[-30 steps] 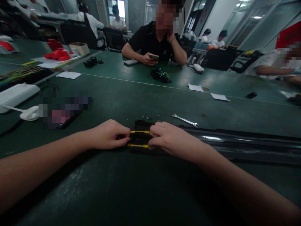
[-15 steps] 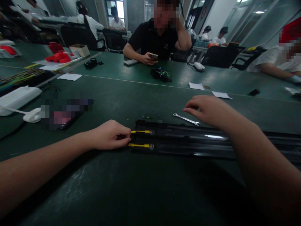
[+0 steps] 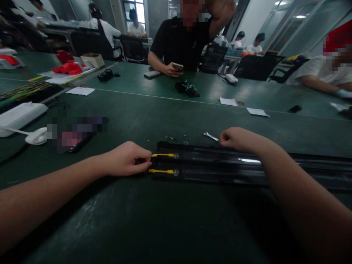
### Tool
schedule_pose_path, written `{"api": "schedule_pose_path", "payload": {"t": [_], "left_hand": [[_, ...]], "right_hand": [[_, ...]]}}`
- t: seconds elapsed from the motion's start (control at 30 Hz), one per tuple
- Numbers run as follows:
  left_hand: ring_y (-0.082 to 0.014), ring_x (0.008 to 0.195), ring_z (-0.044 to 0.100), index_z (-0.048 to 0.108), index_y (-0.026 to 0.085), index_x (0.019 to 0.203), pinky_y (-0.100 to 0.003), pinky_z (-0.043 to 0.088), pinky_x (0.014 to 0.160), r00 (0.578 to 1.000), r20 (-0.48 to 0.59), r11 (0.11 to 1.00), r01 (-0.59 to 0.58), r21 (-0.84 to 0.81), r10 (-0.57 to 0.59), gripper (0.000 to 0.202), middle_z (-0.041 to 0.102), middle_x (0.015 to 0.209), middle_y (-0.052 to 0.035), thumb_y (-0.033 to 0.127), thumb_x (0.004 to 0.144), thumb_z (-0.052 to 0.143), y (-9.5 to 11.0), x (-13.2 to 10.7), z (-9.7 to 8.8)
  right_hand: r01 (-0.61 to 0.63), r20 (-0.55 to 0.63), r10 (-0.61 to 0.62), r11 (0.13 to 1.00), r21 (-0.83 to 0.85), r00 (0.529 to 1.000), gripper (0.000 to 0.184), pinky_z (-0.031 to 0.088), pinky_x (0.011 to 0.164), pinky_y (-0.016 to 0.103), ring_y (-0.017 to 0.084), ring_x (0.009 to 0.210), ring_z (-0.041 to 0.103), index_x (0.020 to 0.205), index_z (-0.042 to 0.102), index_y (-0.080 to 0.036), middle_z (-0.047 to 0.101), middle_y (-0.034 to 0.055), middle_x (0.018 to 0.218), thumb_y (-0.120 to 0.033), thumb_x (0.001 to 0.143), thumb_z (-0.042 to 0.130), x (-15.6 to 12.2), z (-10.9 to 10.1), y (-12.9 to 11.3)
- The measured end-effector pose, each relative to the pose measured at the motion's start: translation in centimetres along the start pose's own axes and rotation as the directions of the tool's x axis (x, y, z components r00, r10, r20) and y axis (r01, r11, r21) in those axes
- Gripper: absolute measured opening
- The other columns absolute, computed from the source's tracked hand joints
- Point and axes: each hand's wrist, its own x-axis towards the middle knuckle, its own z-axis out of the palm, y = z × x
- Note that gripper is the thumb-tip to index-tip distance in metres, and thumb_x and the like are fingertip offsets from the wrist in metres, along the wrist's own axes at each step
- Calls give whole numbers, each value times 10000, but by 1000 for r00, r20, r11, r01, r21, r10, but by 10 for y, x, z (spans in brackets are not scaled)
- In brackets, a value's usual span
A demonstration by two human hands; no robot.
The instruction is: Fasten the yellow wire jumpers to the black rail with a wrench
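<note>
My left hand (image 3: 130, 159) is closed in a pinch around the left end of the upper yellow wire (image 3: 162, 155). Just below it a second yellow wire (image 3: 161, 171) lies parallel, close to my fingertips. Each wire ends on the right at a round metal fastener on a long black panel (image 3: 209, 172), which lies flat on the table. Beyond the panel's far edge, my right hand (image 3: 238, 139) has its fingers closed on the right end of a double-ended spanner (image 3: 211, 136). The spanner's left jaw shows; its right end is hidden by the fingers.
A phone (image 3: 82, 135) and a white power strip (image 3: 23, 115) lie at the left. Tiny loose bits (image 3: 172, 138) are scattered behind the panel. Across the table a person in black (image 3: 181, 44) holds a phone. A circuit board assembly (image 3: 187, 88) and paper slips (image 3: 228, 101) lie farther back.
My right hand has come down and its fingers have closed on the spanner's right end. The left hand stays on the upper yellow wire. Across the table, the person's raised arm has lifted higher.
</note>
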Motion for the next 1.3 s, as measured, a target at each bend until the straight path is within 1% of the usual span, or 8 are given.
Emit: {"api": "schedule_pose_path", "payload": {"t": [0.2,0.4,0.47,0.67,0.8,1.03,1.17,1.3], "left_hand": [[-83,545,516,567,171,754,-207,342,536,1000,-2,1000,5,-14,-5,252,531,637,46,275,982,536,1,-1,0],[-88,545,513,565,172,749,-211,339,535,1000,-19,1000,-14,-8,14,249,528,635,43,270,976,535,1,0,0],[-88,549,518,566,172,757,-208,343,538,1000,-17,1000,-12,-7,12,244,533,641,42,268,979,534,1,0,0],[-85,541,514,565,168,746,-201,339,528,1000,-19,1000,-7,-3,7,274,526,631,41,284,990,521,0,0,0],[-84,533,507,567,167,738,-198,338,521,1000,-24,1000,2,-15,-2,278,523,621,41,282,987,523,1,2,-1],[-80,537,506,561,169,744,-200,334,530,1000,-28,1000,-2,-26,1,280,511,628,47,288,995,526,0,0,-1],[-82,533,495,553,173,740,-205,327,527,999,-43,999,-14,-32,13,280,503,624,48,286,995,523,1,0,-1],[-83,534,497,552,174,742,-211,334,529,998,-45,999,-35,-26,34,284,499,623,48,282,1002,519,1,0,-1]], "right_hand": [[-58,-63,62,996,67,996,300,475,631,328,246,732,685,1015,706,-194,747,70,832,-175,718,679,3,4,1],[17,-55,-3,966,256,998,58,471,629,333,202,625,627,682,694,-208,670,8,630,-154,665,684,-1,1,0],[54,-74,-29,927,371,997,37,493,638,343,193,603,625,685,693,-207,659,2,613,-200,718,678,-4,-2,0],[180,-234,-16,692,700,972,256,584,756,382,217,802,727,953,640,-206,736,76,839,-446,920,558,-13,-7,-5],[255,-288,22,404,879,958,250,559,741,365,217,871,691,919,677,-195,750,109,976,-441,878,692,-21,-9,-17],[389,-397,27,158,908,917,200,412,574,248,110,624,515,855,653,-204,686,2,795,-362,840,774,-49,-14,-61],[410,-416,23,133,902,909,197,453,585,255,124,630,561,836,549,-223,654,-14,736,-354,964,620,-58,-8,-84],[427,-410,-119,267,864,904,215,511,637,280,137,689,605,838,570,-197,666,23,812,-324,1009,542,-58,6,-99]]}}
